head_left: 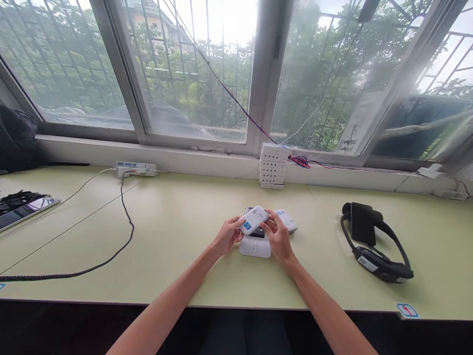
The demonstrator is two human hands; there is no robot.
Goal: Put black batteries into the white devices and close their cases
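A white rounded device [254, 219] with a blue label is held up between both hands. My left hand [229, 235] grips its left end, fingers closed on it. At its right end, my right hand [277, 236] pinches the edge. Below the device lies a dark part [258, 232], mostly covered by it. A white rounded cover [254, 248] with a small printed label rests on the table just nearer to me. Behind my right hand sits a white box [286, 220] with blue print.
On the pale green table [177, 207] a black headset [384, 266] lies at the right. A white perforated block [272, 166] stands by the window. At the left are a power strip [136, 169], a black cable [127, 241] and a tablet [25, 213].
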